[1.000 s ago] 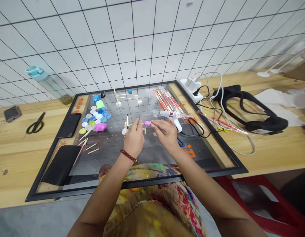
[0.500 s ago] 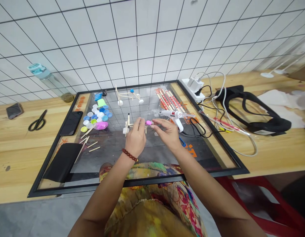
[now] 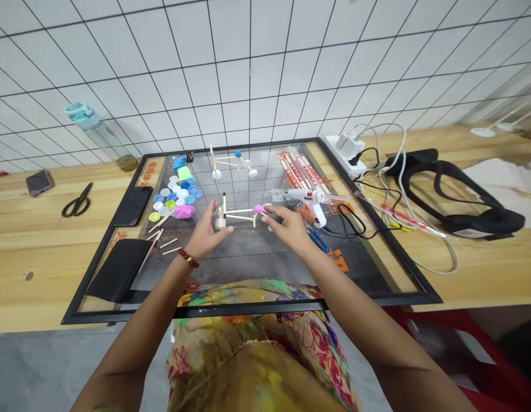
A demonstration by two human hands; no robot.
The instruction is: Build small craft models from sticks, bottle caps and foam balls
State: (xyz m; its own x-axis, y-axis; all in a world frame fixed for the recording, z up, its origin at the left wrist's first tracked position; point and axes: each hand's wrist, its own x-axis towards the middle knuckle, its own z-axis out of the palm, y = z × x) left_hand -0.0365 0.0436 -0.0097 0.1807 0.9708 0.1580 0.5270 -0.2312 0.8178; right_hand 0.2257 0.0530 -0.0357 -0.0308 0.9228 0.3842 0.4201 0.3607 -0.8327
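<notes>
A small frame of wooden sticks (image 3: 240, 217) with white caps as wheels stands on the glass board between my hands. A lump of pink clay (image 3: 258, 209) sits at its right end. My left hand (image 3: 206, 230) is open, thumb and fingers spread around the white cap (image 3: 220, 221) at the left end. My right hand (image 3: 290, 228) pinches the frame's right end beside the pink clay; its fingertips partly hide what they hold. Farther back stands a similar stick model (image 3: 228, 162) with a blue ball on it.
Left are bottle caps (image 3: 182, 193), a pink clay bag (image 3: 184, 212), loose sticks (image 3: 169, 243), phone (image 3: 134, 206), black pouch (image 3: 119, 269) and scissors (image 3: 78, 201). Right are a glue gun (image 3: 313, 201), stick packs (image 3: 303, 170), blue pliers-like tool (image 3: 319, 240), cables and a black headset (image 3: 454, 194).
My left hand has moved left and opened, uncovering the stick frame. The pink clay, earlier between my fingers, now rests on the frame's right end. My right hand stays close to it.
</notes>
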